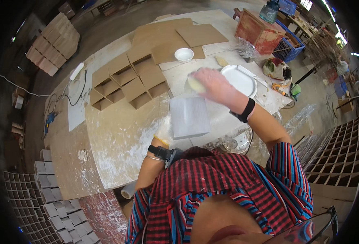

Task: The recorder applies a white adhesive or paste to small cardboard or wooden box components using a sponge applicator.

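A light grey box [189, 118] with a smooth, streaked face is in front of me at the table's near side. My left hand [163, 129], in a white glove with a yellow cuff, grips its left side; most of the fingers are hidden or blurred. Above the far edge of the box, my right hand [217, 86], in a pink glove, is closed around a pale yellow sponge [196, 84]. Beyond the right hand lies a round white tray [239, 71] with a flat, white-handled tool across its rim. Another yellowish sponge piece [221, 61] lies close by.
Brown open cardboard boxes [140, 81] stand grouped at the left of the table [122, 138]. A white bowl [184, 55] sits by flat cardboard sheets [201, 35]. At the far right are a reddish wooden crate [257, 32] and a cloth-like bag [277, 70].
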Demonstrator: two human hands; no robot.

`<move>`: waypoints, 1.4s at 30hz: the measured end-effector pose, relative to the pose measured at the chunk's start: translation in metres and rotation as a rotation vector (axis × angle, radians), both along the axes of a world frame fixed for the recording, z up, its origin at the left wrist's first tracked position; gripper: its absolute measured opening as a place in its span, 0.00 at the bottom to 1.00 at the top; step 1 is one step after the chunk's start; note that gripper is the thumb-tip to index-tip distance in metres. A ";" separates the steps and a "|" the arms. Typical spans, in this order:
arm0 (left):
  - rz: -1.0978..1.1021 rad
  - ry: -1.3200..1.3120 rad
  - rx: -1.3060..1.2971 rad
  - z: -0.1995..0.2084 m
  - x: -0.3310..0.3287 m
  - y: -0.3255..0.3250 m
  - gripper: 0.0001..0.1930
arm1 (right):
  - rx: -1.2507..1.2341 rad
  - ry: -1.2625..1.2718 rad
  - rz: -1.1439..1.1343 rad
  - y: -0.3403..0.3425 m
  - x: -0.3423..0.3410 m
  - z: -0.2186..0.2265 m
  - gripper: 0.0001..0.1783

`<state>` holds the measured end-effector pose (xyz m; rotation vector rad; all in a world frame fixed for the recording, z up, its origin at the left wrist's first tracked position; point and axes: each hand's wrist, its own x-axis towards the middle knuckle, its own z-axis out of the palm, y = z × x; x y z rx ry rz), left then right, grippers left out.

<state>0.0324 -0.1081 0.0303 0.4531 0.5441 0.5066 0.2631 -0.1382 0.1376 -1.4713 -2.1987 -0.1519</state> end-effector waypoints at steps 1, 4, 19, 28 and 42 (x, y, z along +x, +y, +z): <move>0.010 -0.004 0.073 0.002 0.000 -0.002 0.20 | -0.045 0.039 -0.142 0.005 0.005 0.002 0.26; 0.047 0.187 0.299 0.009 0.005 -0.009 0.21 | -0.022 0.401 -0.199 0.002 0.017 0.011 0.28; 0.412 -0.295 -0.009 0.012 -0.017 0.012 0.21 | -0.508 1.507 -0.061 -0.017 0.015 0.009 0.32; 0.177 -0.400 -0.004 0.010 -0.011 0.023 0.21 | 0.143 -0.262 0.404 -0.038 -0.052 0.014 0.33; 0.104 -0.056 0.184 -0.022 -0.016 0.014 0.18 | 0.111 0.118 0.122 0.024 -0.026 0.048 0.31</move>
